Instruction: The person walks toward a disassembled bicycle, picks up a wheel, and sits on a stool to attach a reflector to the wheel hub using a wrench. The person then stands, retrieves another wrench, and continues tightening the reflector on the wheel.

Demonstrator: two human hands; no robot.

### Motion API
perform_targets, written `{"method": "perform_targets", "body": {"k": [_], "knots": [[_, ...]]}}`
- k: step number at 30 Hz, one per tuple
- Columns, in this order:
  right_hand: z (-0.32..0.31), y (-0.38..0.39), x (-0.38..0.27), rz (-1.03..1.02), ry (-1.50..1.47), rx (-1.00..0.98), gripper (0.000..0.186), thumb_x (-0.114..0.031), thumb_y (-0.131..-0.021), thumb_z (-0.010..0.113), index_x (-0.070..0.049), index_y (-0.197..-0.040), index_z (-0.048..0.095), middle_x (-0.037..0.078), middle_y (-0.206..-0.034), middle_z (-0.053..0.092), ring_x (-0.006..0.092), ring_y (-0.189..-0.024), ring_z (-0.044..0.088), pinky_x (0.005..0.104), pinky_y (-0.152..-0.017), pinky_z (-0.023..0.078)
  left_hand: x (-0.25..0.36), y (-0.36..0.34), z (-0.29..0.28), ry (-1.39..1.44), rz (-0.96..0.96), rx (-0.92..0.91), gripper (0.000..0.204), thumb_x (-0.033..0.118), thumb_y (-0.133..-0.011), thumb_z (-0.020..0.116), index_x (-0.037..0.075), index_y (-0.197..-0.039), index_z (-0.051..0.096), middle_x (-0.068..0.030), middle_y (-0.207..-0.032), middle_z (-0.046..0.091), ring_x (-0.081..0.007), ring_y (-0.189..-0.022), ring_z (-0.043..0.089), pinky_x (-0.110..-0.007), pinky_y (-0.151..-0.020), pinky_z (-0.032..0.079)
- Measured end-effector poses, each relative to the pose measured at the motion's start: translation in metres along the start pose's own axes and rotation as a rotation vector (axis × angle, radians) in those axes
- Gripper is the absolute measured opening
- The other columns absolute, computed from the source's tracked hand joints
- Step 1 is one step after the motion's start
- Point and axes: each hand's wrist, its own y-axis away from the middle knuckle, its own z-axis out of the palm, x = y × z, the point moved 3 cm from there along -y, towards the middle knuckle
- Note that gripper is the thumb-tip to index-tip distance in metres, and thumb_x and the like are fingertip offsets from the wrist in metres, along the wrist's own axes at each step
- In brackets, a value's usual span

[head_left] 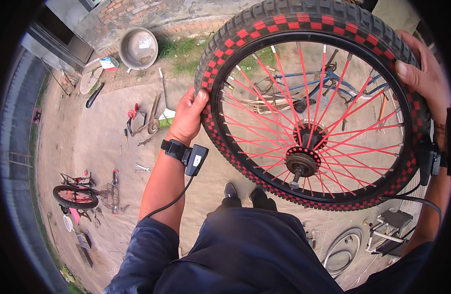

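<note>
Held up before me is a bicycle wheel (304, 25) with a knobby black tyre, a red-and-black checkered sidewall and red spokes. Its hub (303, 161), with a threaded axle stub, faces up toward me. My left hand (188, 115) grips the tyre at the wheel's left side, thumb on the sidewall. On the right side my right hand (421, 73) wraps round the tyre, its thumb resting near the rim. Both wrists carry strapped black devices with cables. The fingers behind the tyre are hidden.
A blue bicycle frame (350, 90) lies on the ground beyond the wheel. At the upper left stands a metal basin (138, 48). A wrench (142, 167) lies left of my arm, with a small bike with a wheel (76, 196) farther left. Bare rims (343, 251) and a folding stool (394, 223) sit at lower right.
</note>
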Motion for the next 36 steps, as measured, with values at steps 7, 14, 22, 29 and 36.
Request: {"method": "perform_targets", "body": {"k": [7,14,22,29,36], "knots": [[-0.002,-0.022,-0.011,-0.115,-0.052,0.063,0.085,-0.044,-0.082,0.082,0.004,-0.144,0.048,0.014,-0.136,0.058,0.0214,-0.129,0.054,0.0329,-0.111,0.038,0.015,0.012,-0.002,0.023,0.02,0.113,0.058,0.055,-0.1,0.058,0.001,-0.121,0.059,-0.0084,-0.101,0.071,-0.0191,-0.088,0.07,-0.034,-0.08,0.058],[0.008,-0.027,-0.015,-0.16,-0.104,0.055,0.082,-0.041,-0.084,0.08,0.004,-0.144,0.047,0.014,-0.136,0.058,0.0221,-0.128,0.054,0.0336,-0.112,0.038,0.027,0.026,-0.004,-0.036,0.062,0.132,0.063,0.058,-0.097,0.062,0.001,-0.125,0.057,-0.0072,-0.104,0.069,-0.0184,-0.091,0.069,-0.033,-0.083,0.057],[0.015,-0.016,-0.04,-0.112,-0.158,0.064,0.082,-0.038,-0.083,0.08,0.004,-0.145,0.046,0.016,-0.139,0.055,0.0236,-0.131,0.051,0.0349,-0.113,0.037,0.031,0.036,-0.002,-0.247,0.088,0.174,0.058,0.031,-0.085,0.086,0.003,-0.125,0.055,-0.0023,-0.105,0.065,-0.0117,-0.092,0.06,-0.03,-0.085,0.051],[0.018,-0.006,-0.072,-0.073,-0.1,0.016,0.087,-0.041,-0.078,0.085,0.004,-0.142,0.048,0.013,-0.135,0.057,0.0223,-0.128,0.053,0.0335,-0.111,0.038,0.036,0.036,-0.002,-0.366,0.139,0.258,0.059,0.019,-0.084,0.087,0.0,-0.127,0.052,-0.0058,-0.109,0.067,-0.0124,-0.096,0.063,-0.03,-0.086,0.054],[0.017,0.009,-0.107,-0.041,-0.117,-0.147,0.092,-0.049,-0.074,0.087,0.003,-0.14,0.05,0.01,-0.126,0.061,0.0194,-0.122,0.057,0.0323,-0.107,0.041,0.061,0.038,-0.004,-0.607,0.315,0.307,0.08,0.022,-0.082,0.089,-0.004,-0.138,0.037,-0.0127,-0.117,0.067,-0.0173,-0.104,0.064,-0.034,-0.091,0.055]]}}
